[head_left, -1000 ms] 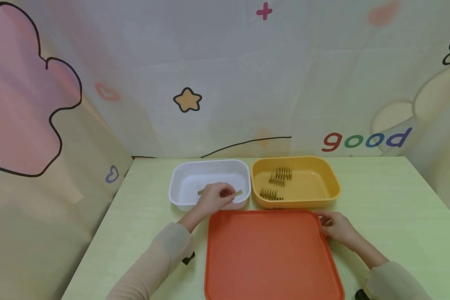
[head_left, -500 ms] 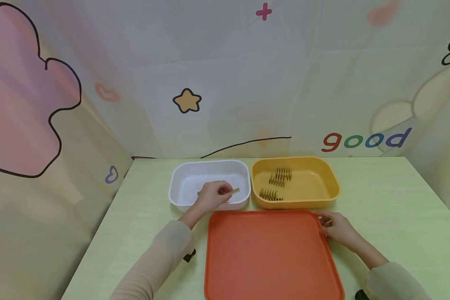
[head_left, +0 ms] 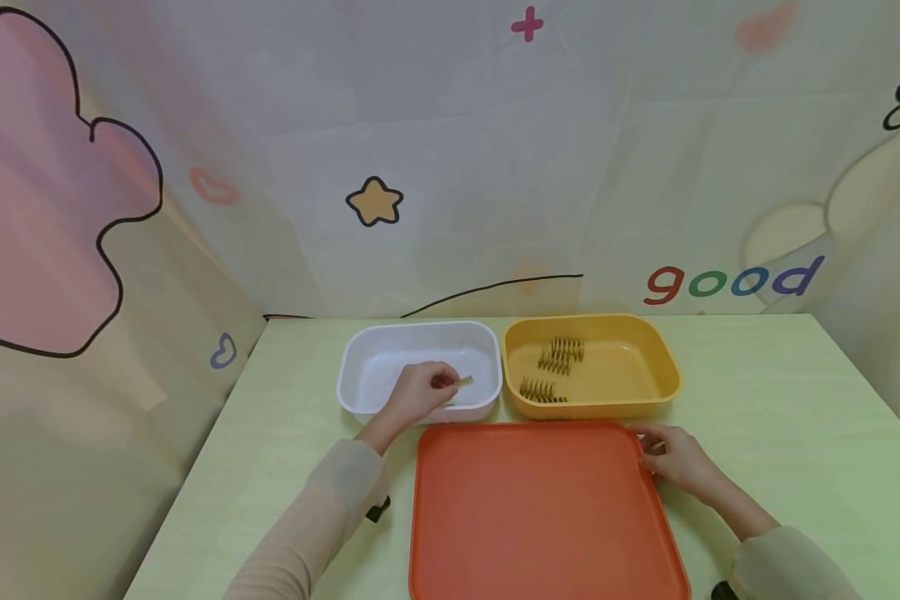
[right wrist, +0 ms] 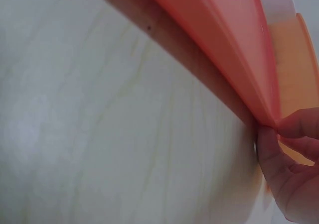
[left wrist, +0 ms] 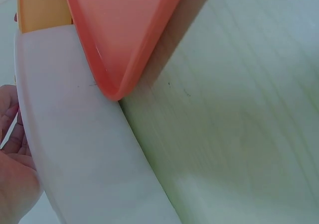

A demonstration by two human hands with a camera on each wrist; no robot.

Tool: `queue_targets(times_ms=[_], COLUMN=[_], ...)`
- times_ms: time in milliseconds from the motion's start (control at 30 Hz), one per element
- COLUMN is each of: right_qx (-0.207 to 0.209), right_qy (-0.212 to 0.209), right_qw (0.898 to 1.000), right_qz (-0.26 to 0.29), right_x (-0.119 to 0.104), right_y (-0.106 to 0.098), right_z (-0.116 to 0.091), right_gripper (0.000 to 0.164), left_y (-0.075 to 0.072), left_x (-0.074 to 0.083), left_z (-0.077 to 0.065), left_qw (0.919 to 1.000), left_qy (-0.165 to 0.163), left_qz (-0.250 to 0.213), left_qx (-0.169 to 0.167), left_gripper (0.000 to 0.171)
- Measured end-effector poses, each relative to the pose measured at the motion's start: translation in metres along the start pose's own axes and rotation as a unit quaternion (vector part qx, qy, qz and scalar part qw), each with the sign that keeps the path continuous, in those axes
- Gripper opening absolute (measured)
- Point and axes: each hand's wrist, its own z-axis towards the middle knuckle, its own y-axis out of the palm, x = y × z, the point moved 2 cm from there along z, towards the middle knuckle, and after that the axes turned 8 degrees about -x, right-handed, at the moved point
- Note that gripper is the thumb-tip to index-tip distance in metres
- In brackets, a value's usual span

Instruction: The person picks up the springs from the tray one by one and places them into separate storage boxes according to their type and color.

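Observation:
My left hand point(head_left: 422, 390) is over the white bin point(head_left: 420, 327), fingers curled, pinching a small brass-coloured coil spring point(head_left: 464, 382) that sticks out to the right of the fingertips. In the left wrist view the bin's wall hides part of that hand point(left wrist: 15, 159). With thumb and fingers my right hand point(head_left: 678, 457) grips the far right corner of the orange-red tray point(head_left: 540, 508). The right wrist view shows the thumb and fingers of this hand point(right wrist: 294, 169) meeting at the tray's rim point(right wrist: 239, 69).
Several coil springs point(head_left: 567, 347) lie along the left side of the yellow bin point(head_left: 645, 411), which stands right of the white one. Both bins stand just behind the tray on a pale green table point(head_left: 780, 400). A printed cloth backdrop point(head_left: 480, 167) rises behind.
My left hand has drawn slightly left with the spring. Another spring, visible left of the hand a second ago, no longer shows. The right hand stays at the tray's corner.

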Motion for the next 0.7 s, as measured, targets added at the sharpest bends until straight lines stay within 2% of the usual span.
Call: queue_targets(times_ms=[467,700], right_qx=[-0.001,0.002], right_qy=[0.002,-0.001], right_qw=[1.0,1.0], right_qz=[0.008,0.006], right_x=[0.001,0.001], right_y=[0.001,0.001], right_z=[-0.001,-0.001], right_gripper=[0.042,0.043], left_y=[-0.004,-0.007], left_x=[-0.011,-0.015], left_z=[0.008,0.011], left_qw=[0.9998,0.9998], left_qy=[-0.004,-0.007], left_qz=[0.019,0.018], left_qx=[0.006,-0.001], left_gripper=[0.009,0.008])
